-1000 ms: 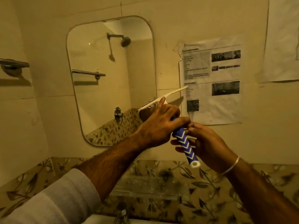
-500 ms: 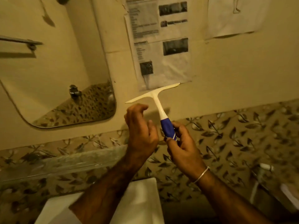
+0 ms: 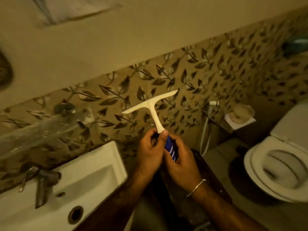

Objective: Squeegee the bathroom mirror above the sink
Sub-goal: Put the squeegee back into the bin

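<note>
Both my forearms are bare, with dark hair along them, thickest on the left. My left hand (image 3: 150, 154) wears nothing: no ring, no watch, short plain nails. My right hand (image 3: 181, 165) is equally bare, but on that wrist sits a thin silver metal bangle (image 3: 196, 187), a slim plain band lying loosely around it.
</note>
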Demonstrator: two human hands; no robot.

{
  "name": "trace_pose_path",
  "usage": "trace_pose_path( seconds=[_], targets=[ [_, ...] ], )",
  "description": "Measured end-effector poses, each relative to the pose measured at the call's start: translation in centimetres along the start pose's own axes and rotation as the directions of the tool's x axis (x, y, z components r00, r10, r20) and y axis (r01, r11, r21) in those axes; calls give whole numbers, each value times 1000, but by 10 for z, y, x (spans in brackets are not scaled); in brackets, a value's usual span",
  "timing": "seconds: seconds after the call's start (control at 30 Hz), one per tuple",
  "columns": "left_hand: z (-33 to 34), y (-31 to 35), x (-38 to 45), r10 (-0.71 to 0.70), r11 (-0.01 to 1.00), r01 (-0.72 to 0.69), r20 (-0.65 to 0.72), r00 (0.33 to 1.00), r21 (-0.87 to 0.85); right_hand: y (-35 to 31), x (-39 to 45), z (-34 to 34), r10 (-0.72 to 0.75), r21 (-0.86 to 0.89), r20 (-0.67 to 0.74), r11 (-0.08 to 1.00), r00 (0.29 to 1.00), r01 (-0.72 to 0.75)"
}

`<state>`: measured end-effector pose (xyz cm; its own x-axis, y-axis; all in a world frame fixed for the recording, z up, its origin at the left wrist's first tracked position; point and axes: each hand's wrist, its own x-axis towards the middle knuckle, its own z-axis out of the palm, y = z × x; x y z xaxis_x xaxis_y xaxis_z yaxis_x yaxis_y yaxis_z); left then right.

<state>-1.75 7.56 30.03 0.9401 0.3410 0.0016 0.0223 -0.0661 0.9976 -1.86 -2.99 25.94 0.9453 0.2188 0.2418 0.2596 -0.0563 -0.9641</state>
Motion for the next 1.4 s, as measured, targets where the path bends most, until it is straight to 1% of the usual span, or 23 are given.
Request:
trace_pose_path(
  seconds=[0.1,0.17,0.27,0.33,0.47,0.6,0.67,0.77,0.9,1.17,1.27,1.33,1.37,1.4],
  targets=[
    [31,-44,-7,-132,991,134,51,990,-30,44,-22,-23,87,-107,-83,990,993,-96],
    [49,-73,-10,-197,980,198,94,976,-7,73,-37,-36,168,-154,-115,971,979,-185],
    [72,-118,-14,-307,952,303,162,938,49,114,-56,-55,263,-225,-168,928,950,-297],
    [84,-147,-13,-386,923,377,185,904,81,141,-64,-62,322,-268,-184,893,929,-362],
    [104,-206,-10,-496,868,479,205,844,131,196,-76,-67,442,-285,-203,827,874,-484],
    [115,-271,-3,-566,822,529,194,801,214,255,-84,-63,528,-269,-228,774,818,-574],
    [117,-300,-4,-600,797,564,186,778,216,278,-89,-61,570,-253,-233,746,788,-615],
    [122,-343,2,-637,767,597,171,751,236,316,-89,-58,653,-216,-212,694,727,-687],
    [128,-372,5,-667,742,634,155,729,216,352,-92,-55,712,-200,-244,628,658,-753],
    [137,-403,5,-654,754,611,185,733,241,379,-94,-51,781,-185,-265,534,565,-825],
    [138,-410,8,-654,750,608,162,739,260,383,-92,-53,764,-246,-255,541,592,-804],
    [138,-411,6,-667,739,621,153,729,262,384,-91,-55,757,-304,-241,536,608,-787],
    [136,-410,6,-675,730,629,143,723,265,381,-90,-55,762,-320,-237,525,603,-789],
    [134,-408,5,-668,734,621,129,733,275,380,-92,-55,759,-334,-242,520,604,-786]
  ],
)
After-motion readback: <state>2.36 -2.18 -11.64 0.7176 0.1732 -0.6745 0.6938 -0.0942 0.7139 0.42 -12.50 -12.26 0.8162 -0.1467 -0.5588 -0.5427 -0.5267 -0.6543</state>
